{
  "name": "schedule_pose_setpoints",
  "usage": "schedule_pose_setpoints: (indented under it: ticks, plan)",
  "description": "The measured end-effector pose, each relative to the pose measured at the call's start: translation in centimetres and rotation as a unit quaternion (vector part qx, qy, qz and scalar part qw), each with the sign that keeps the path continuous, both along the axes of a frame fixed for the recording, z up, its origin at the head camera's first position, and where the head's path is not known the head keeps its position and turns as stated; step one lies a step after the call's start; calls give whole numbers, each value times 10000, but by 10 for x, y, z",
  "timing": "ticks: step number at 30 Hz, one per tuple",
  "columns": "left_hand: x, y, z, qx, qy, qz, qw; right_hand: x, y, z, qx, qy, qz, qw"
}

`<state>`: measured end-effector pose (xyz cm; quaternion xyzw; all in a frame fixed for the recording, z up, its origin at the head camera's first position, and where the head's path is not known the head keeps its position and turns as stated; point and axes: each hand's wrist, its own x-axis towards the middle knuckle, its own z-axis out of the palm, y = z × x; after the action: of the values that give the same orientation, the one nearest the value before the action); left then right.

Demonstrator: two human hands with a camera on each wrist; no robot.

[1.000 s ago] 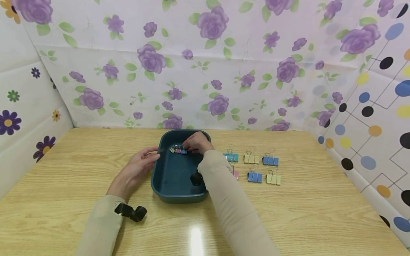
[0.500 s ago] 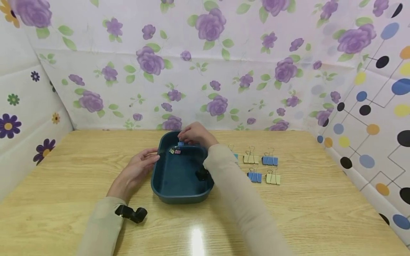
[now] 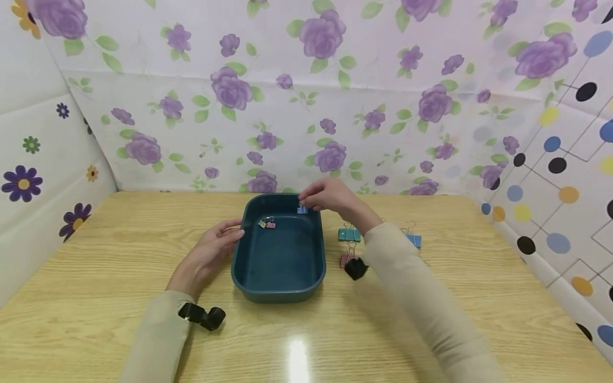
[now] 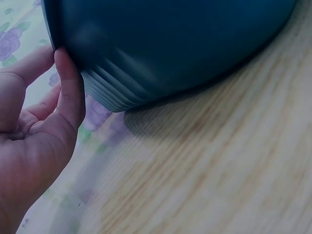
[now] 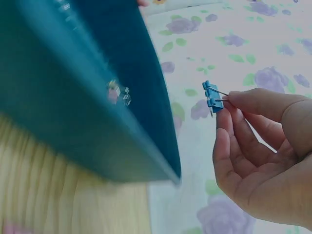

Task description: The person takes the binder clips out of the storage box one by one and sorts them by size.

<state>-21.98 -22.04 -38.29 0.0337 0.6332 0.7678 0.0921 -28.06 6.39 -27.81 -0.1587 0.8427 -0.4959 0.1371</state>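
My right hand (image 3: 330, 196) pinches a small blue binder clip (image 5: 213, 98) by its wire handles, thumb against fingertips. The head view has this clip near the back right corner of a dark teal plastic tub (image 3: 280, 292); in the right wrist view it hangs apart from the tub's wall. Inside the tub, towards the back left, lie a small yellow binder clip (image 3: 262, 224) and a small pink binder clip (image 3: 270, 225). My left hand (image 3: 217, 244) holds the tub's left rim, thumb and a finger at its edge in the left wrist view.
Right of the tub, larger binder clips lie on the wooden table (image 3: 119, 255): a teal one (image 3: 349, 235), a pink one (image 3: 346, 260) and a blue one (image 3: 414, 240). My right forearm hides others. A flowered cloth (image 3: 287, 133) hangs behind the table.
My right hand has lifted the small blue binder clip from beside the pink one and carried it right, towards the tub's back right corner. My left hand has stayed at the rim.
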Motion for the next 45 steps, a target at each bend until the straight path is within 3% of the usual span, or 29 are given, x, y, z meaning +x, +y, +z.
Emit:
schedule_pose_setpoints:
  ticks: [7,17,25,39,45]
  plan:
    - [-1,2,0,62,39,-5,10000,13,39,-8,90,145,-209,9996]
    - [1,1,0,24,8,30,10000,31,71,-24,358,105,-305,9988]
    - [1,0,0,70,39,-14,10000,52,82,-34,448,-61,-272,9986]
    - [2,-1,2,75,6,-23,10000,89,94,-62,51,-381,166,9991]
    - [4,-1,2,-5,4,-43,10000,95,97,-76,157,-406,-71,9990]
